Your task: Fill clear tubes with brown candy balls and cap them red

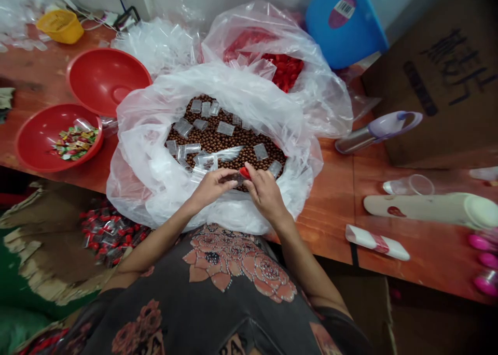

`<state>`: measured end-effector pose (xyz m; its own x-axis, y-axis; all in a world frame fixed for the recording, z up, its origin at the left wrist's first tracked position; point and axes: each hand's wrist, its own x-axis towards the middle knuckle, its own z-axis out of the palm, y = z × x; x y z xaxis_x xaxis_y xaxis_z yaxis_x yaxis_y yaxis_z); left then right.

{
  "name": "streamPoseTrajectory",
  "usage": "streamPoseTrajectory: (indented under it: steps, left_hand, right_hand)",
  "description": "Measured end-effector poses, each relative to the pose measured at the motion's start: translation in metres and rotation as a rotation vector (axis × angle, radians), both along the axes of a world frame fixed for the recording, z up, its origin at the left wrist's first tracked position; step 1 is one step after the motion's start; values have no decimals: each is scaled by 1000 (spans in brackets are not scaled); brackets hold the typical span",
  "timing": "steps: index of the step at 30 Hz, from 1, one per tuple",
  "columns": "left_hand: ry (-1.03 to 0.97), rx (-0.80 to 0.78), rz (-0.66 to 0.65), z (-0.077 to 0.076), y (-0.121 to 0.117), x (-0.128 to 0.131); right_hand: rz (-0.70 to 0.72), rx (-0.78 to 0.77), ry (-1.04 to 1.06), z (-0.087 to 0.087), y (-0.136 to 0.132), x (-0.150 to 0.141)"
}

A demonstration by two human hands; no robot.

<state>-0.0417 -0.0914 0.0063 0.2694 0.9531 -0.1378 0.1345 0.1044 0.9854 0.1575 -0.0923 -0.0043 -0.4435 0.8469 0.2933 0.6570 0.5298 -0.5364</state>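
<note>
Head view: left hand (212, 187) and right hand (264, 193) nearly closed, pinching a small clear packet (232, 178) with a red tip, just above brown balls (229, 142) in a plastic bag (134, 189) rolled open for reach on the bench (330, 199).

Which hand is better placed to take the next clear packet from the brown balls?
Probably the left hand: a clear packet lies close to it, while the right hand's fingers pinch the red piece.

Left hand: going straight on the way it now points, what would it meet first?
The left hand would probably first meet the red-capped item held at the right hand's fingertips, though depth is unclear.
</note>
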Motion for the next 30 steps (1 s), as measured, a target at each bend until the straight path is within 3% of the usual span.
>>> streamPoseTrajectory:
  steps: [4, 8, 12, 15, 18, 20, 24, 27, 30]
  left_hand:
    - [0, 4, 15, 4, -3, 0]
    - [-220, -137, 19, 4, -3, 8]
    - [-341, -317, 64, 3, -5, 25]
    - [-340, -348, 110, 2, -8, 33]
    - [-441, -355, 138, 2, -8, 35]
    - [-505, -355, 151, 5, -8, 33]
    - [-506, -400, 125, 12, -6, 29]
    - [-441, -443, 104, 13, -4, 30]
    - [-422, -437, 104, 11, -2, 34]
  right_hand:
    - [-3, 90, -63, -4, -4, -2]
    - [0, 129, -68, -3, -5, -7]
    - [68, 108, -79, -1, -5, -15]
    - [103, 61, -66, 3, -5, -17]
    - [135, -89, 28, 6, -4, -12]
    - [114, -268, 207, 5, -2, -8]
    - [-144, -551, 688, -3, 0, -6]
    - [-212, -493, 726, -5, -3, -11]
    - [-93, -266, 459, 0, -7, -16]
